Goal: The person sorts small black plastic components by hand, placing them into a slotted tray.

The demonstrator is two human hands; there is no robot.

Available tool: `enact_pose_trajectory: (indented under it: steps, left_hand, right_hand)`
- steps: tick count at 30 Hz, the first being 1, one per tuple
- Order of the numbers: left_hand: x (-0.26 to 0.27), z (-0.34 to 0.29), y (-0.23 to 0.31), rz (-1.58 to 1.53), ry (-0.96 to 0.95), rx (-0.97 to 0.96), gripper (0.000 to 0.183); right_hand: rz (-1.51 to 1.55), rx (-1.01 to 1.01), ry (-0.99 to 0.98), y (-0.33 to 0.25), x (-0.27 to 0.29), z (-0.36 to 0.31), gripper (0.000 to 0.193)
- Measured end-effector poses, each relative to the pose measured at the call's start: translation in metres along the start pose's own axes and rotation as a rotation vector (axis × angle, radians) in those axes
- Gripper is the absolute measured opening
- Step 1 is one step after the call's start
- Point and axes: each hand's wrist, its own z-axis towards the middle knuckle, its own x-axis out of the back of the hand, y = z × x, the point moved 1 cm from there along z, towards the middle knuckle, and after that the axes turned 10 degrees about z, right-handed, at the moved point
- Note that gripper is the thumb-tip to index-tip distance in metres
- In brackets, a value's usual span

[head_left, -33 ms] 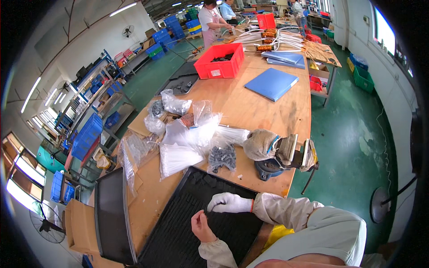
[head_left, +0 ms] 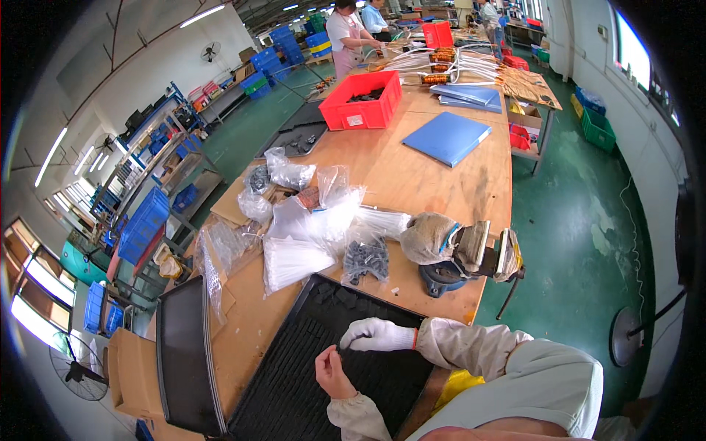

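My bare left hand [head_left: 332,373] and my right hand [head_left: 379,334] in a white knit glove meet above a large black tray [head_left: 257,382]. The fingertips of both are pinched close together. Something small and dark seems to be between them, too small to make out. Rows of narrow black pieces [head_left: 294,360] lie in the tray, and several loose black flat pieces [head_left: 334,295] lie near its far edge. Beige sleeves cover both forearms.
A bench vise [head_left: 471,250] with a cloth-wrapped part stands right of the tray. Beyond lie white cable ties [head_left: 294,261], a bag of dark parts [head_left: 365,259], a blue folder [head_left: 446,138] and a red bin [head_left: 360,103]. Another black tray [head_left: 187,353] leans left. People work at the far end.
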Motion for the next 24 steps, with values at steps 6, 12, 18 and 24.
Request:
enact_pose_trajectory:
  steps: [6,12,18,24]
  left_hand:
    - [0.012,0.012,-0.034,0.204,0.055,-0.13,0.013]
    - [0.036,0.034,-0.004,0.121,0.336,-0.197,0.015]
    - [0.092,0.034,-0.023,0.372,0.532,-0.098,0.009]
    - [0.125,0.022,-0.021,0.896,0.637,-0.184,0.011]
  right_hand:
    - [0.073,-0.044,0.06,0.011,-0.005,0.005,0.017]
    - [0.295,-0.167,0.257,-0.011,0.014,0.014,0.018]
    - [0.445,-0.179,0.266,0.004,0.005,0.017,0.019]
    - [0.401,-0.17,0.268,0.01,0.003,0.011,0.02]
